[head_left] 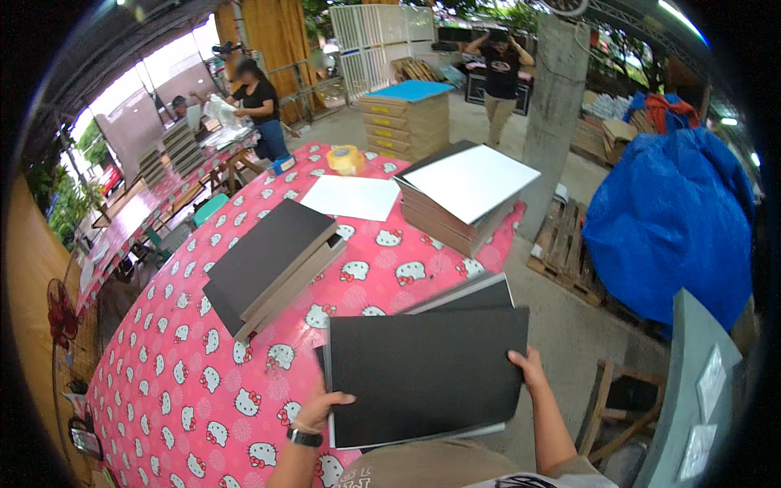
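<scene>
A black rectangular board point(427, 376) is held between my two hands, low over the table's near edge. White edges show below it, so more than one sheet may be in the grip. My left hand point(322, 409) closes on its left edge, thumb on top. On the opposite edge, my right hand point(530, 371) grips the same way. Just beyond lie more black boards with a pale edge point(480, 298), partly hidden. A black-topped stack of boards point(272, 259) sits to the left. Farther back are a white sheet point(351, 198) and a taller stack topped by a white board point(472, 182).
A pink cat-print tablecloth point(203, 342) covers the table, with a yellow tape roll point(346, 160) at its far end. Brown cartons point(407, 122), a concrete column point(556, 106) and a blue tarp-covered heap point(671, 228) on a pallet stand beyond. Other people are in the background.
</scene>
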Tool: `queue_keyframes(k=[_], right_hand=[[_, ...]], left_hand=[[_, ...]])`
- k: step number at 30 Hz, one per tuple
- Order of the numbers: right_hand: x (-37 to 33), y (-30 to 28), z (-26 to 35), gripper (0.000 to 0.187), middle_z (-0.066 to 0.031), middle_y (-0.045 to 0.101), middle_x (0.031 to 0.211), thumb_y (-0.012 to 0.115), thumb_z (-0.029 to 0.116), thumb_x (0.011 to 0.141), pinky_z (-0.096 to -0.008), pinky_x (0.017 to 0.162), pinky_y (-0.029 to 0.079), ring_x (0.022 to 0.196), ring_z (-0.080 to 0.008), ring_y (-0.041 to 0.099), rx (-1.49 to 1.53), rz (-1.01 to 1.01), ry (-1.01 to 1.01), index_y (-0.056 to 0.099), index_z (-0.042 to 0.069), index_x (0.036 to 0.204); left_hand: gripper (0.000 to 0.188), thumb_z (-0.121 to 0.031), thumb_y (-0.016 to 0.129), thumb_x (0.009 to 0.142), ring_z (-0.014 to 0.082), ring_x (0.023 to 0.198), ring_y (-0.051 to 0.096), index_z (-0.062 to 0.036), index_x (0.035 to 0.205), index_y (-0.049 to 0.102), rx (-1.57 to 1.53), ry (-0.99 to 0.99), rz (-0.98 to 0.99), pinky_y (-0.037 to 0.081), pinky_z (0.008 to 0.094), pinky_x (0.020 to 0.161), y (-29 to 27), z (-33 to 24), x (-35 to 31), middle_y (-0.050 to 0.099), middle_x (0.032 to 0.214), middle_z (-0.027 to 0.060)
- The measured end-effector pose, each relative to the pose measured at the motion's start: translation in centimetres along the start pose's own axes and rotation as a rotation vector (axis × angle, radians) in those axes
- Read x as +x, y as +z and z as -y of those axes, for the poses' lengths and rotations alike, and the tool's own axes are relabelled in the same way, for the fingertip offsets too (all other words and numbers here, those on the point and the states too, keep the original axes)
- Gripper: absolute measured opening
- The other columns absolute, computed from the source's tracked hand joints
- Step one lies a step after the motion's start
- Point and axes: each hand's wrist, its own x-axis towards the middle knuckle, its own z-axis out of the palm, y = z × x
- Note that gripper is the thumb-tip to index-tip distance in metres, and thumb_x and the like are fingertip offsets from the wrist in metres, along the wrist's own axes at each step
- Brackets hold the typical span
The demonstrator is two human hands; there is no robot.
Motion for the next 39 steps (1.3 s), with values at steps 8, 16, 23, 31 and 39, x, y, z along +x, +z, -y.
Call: queue_keyframes(k=[8, 16, 23, 31, 39], right_hand=[[0.2, 14.1, 4.7, 0.083, -0.0070, 0.050, 0.111, 0.082, 0.019, 0.051, -0.0314, 0.094, 0.034, 0.104, -0.0187, 0.047, -0.097, 0.441, -0.403, 0.041, 0.001, 0.121], [-1.2, 22.1, 1.6, 0.085, -0.0102, 0.049, 0.117, 0.077, 0.018, 0.055, -0.0319, 0.095, 0.032, 0.108, -0.0207, 0.046, 0.039, 0.621, -0.250, 0.035, 0.000, 0.127], [-2.3, 22.7, 2.4, 0.070, -0.0074, 0.055, 0.109, 0.077, 0.016, 0.054, -0.0314, 0.093, 0.035, 0.102, -0.0189, 0.050, 0.063, 0.640, -0.322, 0.046, 0.000, 0.116], [-2.0, 22.8, 2.6, 0.084, -0.0065, 0.051, 0.115, 0.079, 0.012, 0.052, -0.0325, 0.095, 0.033, 0.109, -0.0191, 0.045, 0.093, 0.779, -0.180, 0.039, 0.002, 0.125], [-0.7, 25.3, 4.0, 0.081, -0.0104, 0.045, 0.124, 0.071, 0.034, 0.063, -0.0335, 0.098, 0.029, 0.115, -0.0218, 0.040, 0.026, 0.866, -0.130, 0.036, 0.000, 0.127]], left_hand=[[0.079, 0.000, 0.067, 0.046, 0.0238, 0.095, 0.053, -0.0002, 0.121, 0.041, 0.203, 0.453, -0.401, 0.043, 0.0359, 0.086, -11.5, -1.2, -13.0, 0.053, 0.108, 0.0085], [0.082, -0.001, 0.069, 0.049, 0.0248, 0.104, 0.048, -0.0008, 0.124, 0.036, 0.024, 0.490, -0.680, 0.038, 0.0352, 0.092, -15.3, 1.2, -17.4, 0.050, 0.113, 0.0093], [0.072, 0.003, 0.068, 0.047, 0.0232, 0.101, 0.050, 0.0004, 0.116, 0.046, -0.030, 0.570, -0.689, 0.039, 0.0351, 0.090, -15.1, 0.0, -19.6, 0.053, 0.109, 0.0084], [0.089, -0.007, 0.076, 0.054, 0.0227, 0.110, 0.043, -0.0033, 0.130, 0.031, 0.049, 0.537, -0.623, 0.033, 0.0358, 0.096, -19.8, 4.0, -21.6, 0.045, 0.121, 0.0080], [0.072, -0.010, 0.064, 0.066, 0.0238, 0.117, 0.041, -0.0008, 0.130, 0.032, -0.024, 0.544, -0.587, 0.030, 0.0350, 0.100, -18.3, 2.7, -19.0, 0.042, 0.127, 0.0108]])
